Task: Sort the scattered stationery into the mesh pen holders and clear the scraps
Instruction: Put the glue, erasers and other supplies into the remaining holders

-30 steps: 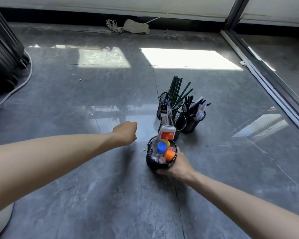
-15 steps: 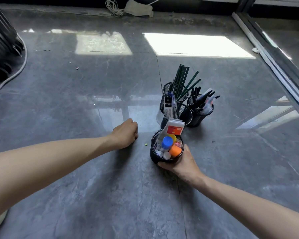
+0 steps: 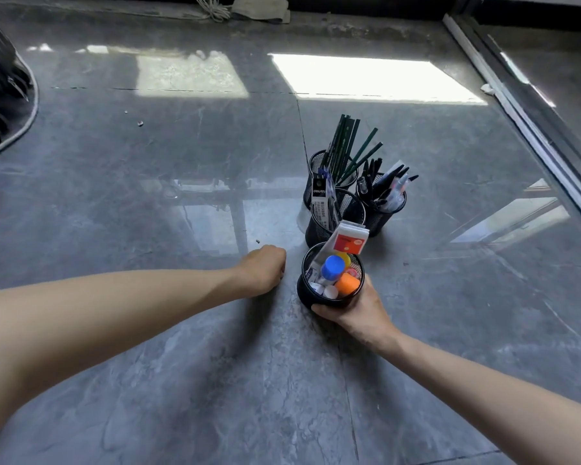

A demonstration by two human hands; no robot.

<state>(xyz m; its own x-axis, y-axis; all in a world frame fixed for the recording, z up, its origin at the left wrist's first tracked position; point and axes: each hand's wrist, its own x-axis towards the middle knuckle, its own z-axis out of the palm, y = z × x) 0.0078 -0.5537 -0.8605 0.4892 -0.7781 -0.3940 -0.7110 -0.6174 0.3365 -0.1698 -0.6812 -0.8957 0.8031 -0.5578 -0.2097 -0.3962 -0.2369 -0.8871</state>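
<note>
Four black mesh pen holders stand together on the grey floor. My right hand (image 3: 353, 312) grips the nearest holder (image 3: 305, 293) from below and behind; it contains bottles with blue and orange caps and a white and red packet (image 3: 349, 239). Left of it, my left hand (image 3: 264, 268) is curled, fingertips down on the floor where a tiny green scrap lay; the scrap is hidden under them. Behind stand the holder with a refill pack (image 3: 354, 204), the holder of green pencils (image 3: 317, 161) and the holder of black pens (image 3: 388, 211).
A small dark scrap (image 3: 257, 241) lies just beyond my left hand, and two more specks (image 3: 140, 122) lie far left. A cable (image 3: 24, 129) runs along the left. A door track (image 3: 524, 119) borders the right, and a cloth and cord (image 3: 255, 6) lie by the far wall.
My left hand has slid right, up to the nearest holder, and now covers the green scrap that was in plain sight before. My right hand keeps its grip on the holder.
</note>
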